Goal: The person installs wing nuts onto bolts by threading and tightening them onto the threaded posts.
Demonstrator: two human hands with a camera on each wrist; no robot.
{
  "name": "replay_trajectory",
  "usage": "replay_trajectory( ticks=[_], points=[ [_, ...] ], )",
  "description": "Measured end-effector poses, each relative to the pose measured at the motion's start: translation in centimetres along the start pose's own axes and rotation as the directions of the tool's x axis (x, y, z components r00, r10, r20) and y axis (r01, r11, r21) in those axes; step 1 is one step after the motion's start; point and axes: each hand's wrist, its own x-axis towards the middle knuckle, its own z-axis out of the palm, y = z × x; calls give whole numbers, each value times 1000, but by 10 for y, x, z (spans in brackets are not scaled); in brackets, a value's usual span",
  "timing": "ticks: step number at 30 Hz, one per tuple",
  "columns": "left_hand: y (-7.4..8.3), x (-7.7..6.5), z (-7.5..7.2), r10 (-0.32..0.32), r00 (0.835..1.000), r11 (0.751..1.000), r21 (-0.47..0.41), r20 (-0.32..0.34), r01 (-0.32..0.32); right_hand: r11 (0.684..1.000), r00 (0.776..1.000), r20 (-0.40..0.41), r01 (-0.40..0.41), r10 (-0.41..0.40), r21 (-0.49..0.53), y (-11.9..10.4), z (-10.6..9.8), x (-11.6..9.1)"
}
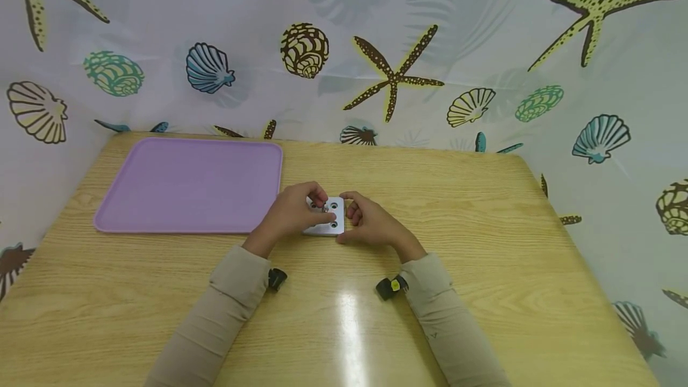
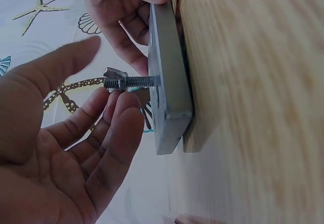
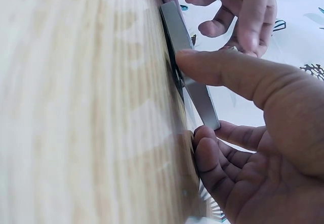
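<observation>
A silver metal plate (image 1: 340, 230) with several round holes is on the table, just right of the tray. From its face sticks a threaded bolt (image 2: 139, 82), with a wing nut (image 2: 115, 79) on its outer end. My left hand (image 1: 298, 211) is at the wing nut; its fingertips touch the nut from below in the left wrist view, while the thumb stands apart from it. With the thumb on the near edge and fingers at the far side, my right hand (image 1: 373, 223) grips the plate's right end. The plate's underside is hidden.
A purple tray (image 1: 188, 187) lies on the left of the wooden table (image 1: 484, 226), its right edge close to the plate. A cloth printed with shells and starfish (image 1: 395, 79) hangs behind and beside the table. Each wrist carries a small black camera.
</observation>
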Motion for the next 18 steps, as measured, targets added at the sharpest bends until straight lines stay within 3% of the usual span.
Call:
replay_trajectory(
  ticks=[18],
  points=[
    [1, 0, -1, 25, 1000, 999, 26, 6, -25, 1000, 1000, 4, 1, -1, 3, -1, 0, 0]
  ],
)
